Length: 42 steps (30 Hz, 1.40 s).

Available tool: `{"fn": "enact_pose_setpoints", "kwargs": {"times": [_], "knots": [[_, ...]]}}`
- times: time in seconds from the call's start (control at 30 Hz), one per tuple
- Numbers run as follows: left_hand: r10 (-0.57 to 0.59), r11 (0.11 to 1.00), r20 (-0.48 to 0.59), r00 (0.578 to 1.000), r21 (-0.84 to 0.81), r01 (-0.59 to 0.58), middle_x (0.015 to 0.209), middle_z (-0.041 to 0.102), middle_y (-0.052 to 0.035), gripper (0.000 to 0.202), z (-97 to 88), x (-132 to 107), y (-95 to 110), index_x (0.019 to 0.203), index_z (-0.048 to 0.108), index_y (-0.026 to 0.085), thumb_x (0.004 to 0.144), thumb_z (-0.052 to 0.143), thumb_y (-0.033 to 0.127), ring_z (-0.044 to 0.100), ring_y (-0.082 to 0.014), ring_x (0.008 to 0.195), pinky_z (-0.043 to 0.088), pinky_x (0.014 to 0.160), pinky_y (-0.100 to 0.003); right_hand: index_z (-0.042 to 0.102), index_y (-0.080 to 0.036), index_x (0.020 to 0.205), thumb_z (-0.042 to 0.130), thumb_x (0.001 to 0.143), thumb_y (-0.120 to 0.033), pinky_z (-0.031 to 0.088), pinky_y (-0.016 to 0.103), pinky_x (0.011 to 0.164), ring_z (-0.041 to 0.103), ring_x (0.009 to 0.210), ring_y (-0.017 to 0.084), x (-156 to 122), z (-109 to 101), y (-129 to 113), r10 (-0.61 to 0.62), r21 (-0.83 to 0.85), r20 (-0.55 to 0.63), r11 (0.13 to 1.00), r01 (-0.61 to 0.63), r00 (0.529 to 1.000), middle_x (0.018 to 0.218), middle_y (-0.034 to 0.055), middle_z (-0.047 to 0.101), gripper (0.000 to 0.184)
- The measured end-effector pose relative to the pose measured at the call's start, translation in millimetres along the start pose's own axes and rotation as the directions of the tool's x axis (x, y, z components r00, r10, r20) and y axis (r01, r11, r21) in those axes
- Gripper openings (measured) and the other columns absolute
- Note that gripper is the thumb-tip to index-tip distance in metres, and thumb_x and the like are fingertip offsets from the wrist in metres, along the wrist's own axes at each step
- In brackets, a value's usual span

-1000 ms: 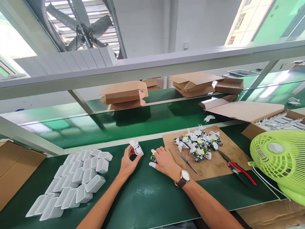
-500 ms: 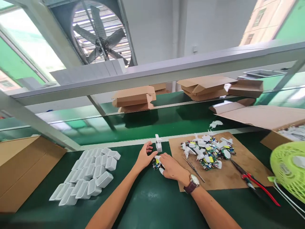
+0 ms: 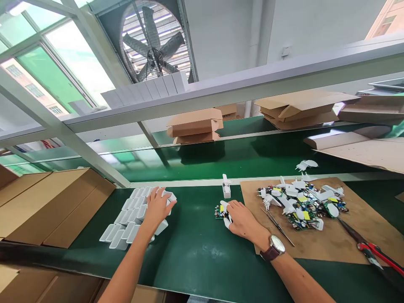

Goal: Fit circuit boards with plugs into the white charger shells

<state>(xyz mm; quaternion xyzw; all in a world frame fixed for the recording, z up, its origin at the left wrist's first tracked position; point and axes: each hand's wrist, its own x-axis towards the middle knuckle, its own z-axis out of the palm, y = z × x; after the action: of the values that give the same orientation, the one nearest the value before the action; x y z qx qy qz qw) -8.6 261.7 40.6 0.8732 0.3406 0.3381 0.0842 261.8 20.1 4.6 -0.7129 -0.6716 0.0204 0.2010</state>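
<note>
My left hand [image 3: 157,207] reaches over the rows of white plastic casings [image 3: 118,237], thumb and fingers apart at the upper right ones. Whether the fingertips touch a casing is partly hidden. My right hand [image 3: 243,221] is closed on the edge of a small circuit board [image 3: 218,211] with a yellow part, low over the green bench top. White covers sit on its thumb and index fingertips. Just beyond that hand stands a white casing [image 3: 226,191] with a white piece on top.
To the right, a brown board [image 3: 268,248] carries a pile of circuit boards with white plug parts [image 3: 299,202], tweezers [image 3: 277,226] and red-handled pliers [image 3: 366,246]. A carton [image 3: 63,206] stands at left. Folded cardboard [image 3: 195,126] lies behind, under a metal rail [image 3: 221,93].
My left hand has moved left from beside the circuit board to the white casings. My right hand stays at the board. The view has turned to the left.
</note>
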Motion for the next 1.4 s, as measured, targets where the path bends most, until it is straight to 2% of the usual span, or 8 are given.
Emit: {"fn": "enact_pose_setpoints", "kwargs": {"times": [0.17, 0.4, 0.57, 0.77, 0.87, 1.07, 1.23, 1.4], "knots": [[0.124, 0.988, 0.128, 0.984, -0.106, -0.11, 0.122, 0.069, -0.0135, 0.014, 29.8, 6, 31, 0.071, 0.065, 0.023, 0.085, 0.065, 0.026, 0.053, -0.0391, 0.131, 0.044, 0.108, -0.064, 0.063, -0.016, 0.11, 0.054, 0.084, -0.008, 0.048, 0.041, 0.09, 0.059, 0.101, 0.028, 3, -1, -6, 0.023, 0.017, -0.008, 1.0, -0.023, 1.0, 0.11, 0.0142, 0.067, 0.029], [0.307, 0.905, 0.318, 0.897, -0.39, -0.172, 0.141, 0.061, -0.008, 0.008, 65.7, -15, 88, 0.093, 0.065, 0.024, 0.086, 0.069, 0.025, 0.061, -0.0255, 0.129, 0.051, 0.109, -0.044, 0.062, -0.014, 0.118, 0.056, 0.082, -0.006, 0.05, 0.042, 0.093, 0.058, 0.108, 0.028, -2, -4, -3, 0.009, 0.044, 0.027, 0.999, -0.01, 1.0, 0.117, 0.0145, 0.065, 0.038], [0.214, 0.888, 0.312, 0.926, -0.458, -0.051, 0.138, 0.061, -0.0114, 0.06, 84.1, -24, 86, 0.14, 0.045, 0.026, 0.086, 0.072, 0.029, 0.066, -0.0249, 0.123, 0.055, 0.106, -0.045, 0.059, -0.013, 0.125, 0.055, 0.081, -0.007, 0.05, 0.046, 0.096, 0.057, 0.113, 0.03, -5, -6, -3, -0.005, 0.063, 0.039, 0.998, 0.002, 0.999, 0.122, 0.0167, 0.063, 0.045], [0.123, 0.772, 0.356, 0.926, -0.621, 0.136, 0.152, 0.053, -0.0112, 0.081, 89.3, -40, 83, 0.154, 0.03, 0.03, 0.086, 0.074, 0.035, 0.057, -0.0277, 0.137, 0.046, 0.116, -0.048, 0.057, -0.014, 0.13, 0.051, 0.083, -0.007, 0.05, 0.049, 0.101, 0.057, 0.117, 0.03, -7, -6, -8, 0.003, 0.067, 0.02, 0.998, -0.004, 1.0, 0.124, 0.0163, 0.063, 0.048], [0.135, 0.749, 0.351, 0.927, -0.649, 0.137, 0.15, 0.054, -0.0108, 0.08, 87.9, -43, 87, 0.156, 0.026, 0.03, 0.089, 0.069, 0.031, 0.056, -0.0263, 0.137, 0.043, 0.118, -0.048, 0.053, -0.013, 0.137, 0.052, 0.082, -0.006, 0.052, 0.049, 0.101, 0.057, 0.118, 0.031, -8, -4, -8, -0.007, 0.074, -0.036, 0.997, 0.009, 0.999, 0.125, 0.0167, 0.063, 0.055], [-0.059, 0.876, 0.263, 0.963, -0.449, 0.176, 0.112, 0.062, -0.0052, 0.074, 84.2, -40, 91, 0.148, 0.041, 0.025, 0.083, 0.075, 0.035, 0.066, -0.023, 0.102, 0.055, 0.097, -0.046, 0.048, -0.015, 0.14, 0.057, 0.082, -0.005, 0.058, 0.05, 0.096, 0.06, 0.115, 0.031, -7, 2, -3, -0.029, 0.113, -0.295, 0.991, 0.065, 0.955, 0.119, 0.0157, 0.065, 0.06], [-0.039, 0.873, 0.397, 0.917, -0.433, 0.224, 0.134, 0.058, -0.0097, 0.091, 75.9, -40, 90, 0.15, 0.04, 0.028, 0.073, 0.086, 0.039, 0.066, -0.0201, 0.093, 0.057, 0.08, -0.038, 0.046, -0.02, 0.141, 0.058, 0.088, -0.01, 0.061, 0.05, 0.094, 0.062, 0.117, 0.03, -4, -2, -7, 0.046, 0.194, -0.456, 0.98, 0.049, 0.889, 0.124, 0.0151, 0.064, 0.056], [0.022, 0.868, 0.409, 0.912, -0.461, 0.186, 0.11, 0.069, -0.0049, 0.057, 79.8, -42, 92, 0.131, 0.057, 0.026, 0.081, 0.081, 0.04, 0.066, -0.0203, 0.088, 0.057, 0.077, -0.036, 0.043, -0.023, 0.144, 0.06, 0.092, -0.016, 0.06, 0.047, 0.099, 0.063, 0.121, 0.027, -5, -13, -17, 0.057, 0.326, -0.513, 0.936, 0.133, 0.857, 0.127, 0.013, 0.063, 0.055]]}}
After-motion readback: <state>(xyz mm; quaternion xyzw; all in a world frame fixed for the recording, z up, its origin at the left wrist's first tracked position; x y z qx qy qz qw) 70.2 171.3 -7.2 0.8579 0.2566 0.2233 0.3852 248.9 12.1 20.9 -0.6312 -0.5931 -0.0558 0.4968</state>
